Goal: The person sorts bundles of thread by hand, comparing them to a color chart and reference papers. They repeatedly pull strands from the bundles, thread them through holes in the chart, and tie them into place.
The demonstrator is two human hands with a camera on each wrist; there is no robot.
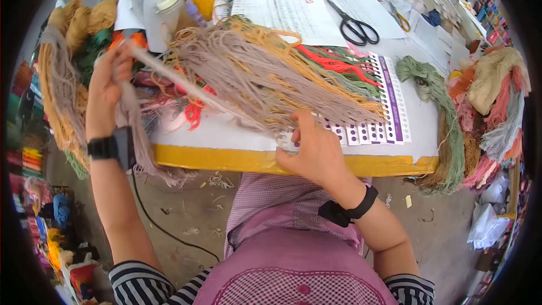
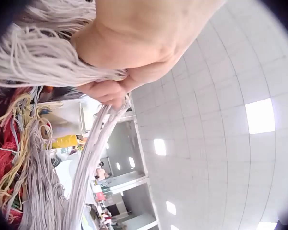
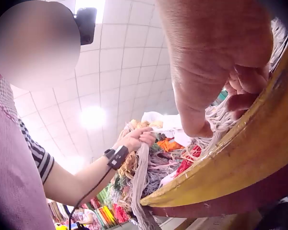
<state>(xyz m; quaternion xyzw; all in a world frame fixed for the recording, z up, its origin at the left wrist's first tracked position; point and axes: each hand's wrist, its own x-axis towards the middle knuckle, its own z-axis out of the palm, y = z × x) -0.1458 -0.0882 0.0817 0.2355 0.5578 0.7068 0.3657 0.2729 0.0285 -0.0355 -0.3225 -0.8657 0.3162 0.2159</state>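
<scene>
A taut mauve-grey hank of yarn [image 1: 186, 85] is gripped by my left hand [image 1: 110, 76], raised at the table's left side; a loose end hangs below. In the left wrist view the fingers [image 2: 108, 91] are curled round the strands. My right hand [image 1: 319, 149] is at the table's front edge, fingers bent and thumb apart, beside a white card with holes [image 1: 287, 140]. In the right wrist view its thumb lies against yarn [image 3: 218, 120]; I cannot tell whether the hand grips anything. Mauve and ochre yarn [image 1: 254, 73] spreads behind it, over purple-and-white punched cards [image 1: 389, 101].
Black scissors [image 1: 355, 25] lie on printed sheets [image 1: 282, 14] at the back. A lidded jar [image 1: 169, 8] and a yellow cup [image 1: 202, 1] stand back left. Green yarn [image 1: 435, 96] and other hanks drape over the right edge. The table's front edge [image 1: 226, 158] is yellow.
</scene>
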